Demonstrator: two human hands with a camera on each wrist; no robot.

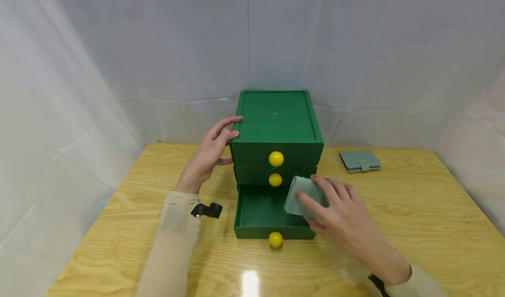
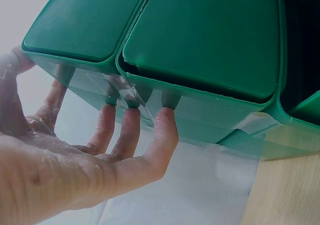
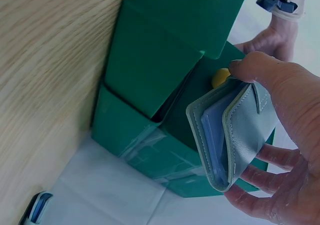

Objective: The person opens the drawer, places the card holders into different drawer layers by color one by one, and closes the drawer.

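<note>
The pale green wallet (image 1: pixel 301 196) hung over the open bottom drawer (image 1: pixel 260 213) of the green drawer chest (image 1: pixel 276 121), pinched between thumb and fingers of the right hand (image 1: pixel 339 209). The left hand (image 1: pixel 211 150) rested with straight fingers against the chest's left side, holding nothing; a second wallet (image 1: pixel 360 161) lay on the wooden table (image 1: pixel 414 227) well apart

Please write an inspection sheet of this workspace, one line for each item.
Surface: wooden table, glare spot at the near edge.
Job's things: green cabinet, bottom drawer open, upper two shut; wallet above the drawer.
Clutter: second wallet on the table at right.
Grippers: left hand rests on the cabinet side; right hand holds the wallet.
Cables: nothing seen.
Surroundings: white sheet behind and at the sides.
</note>
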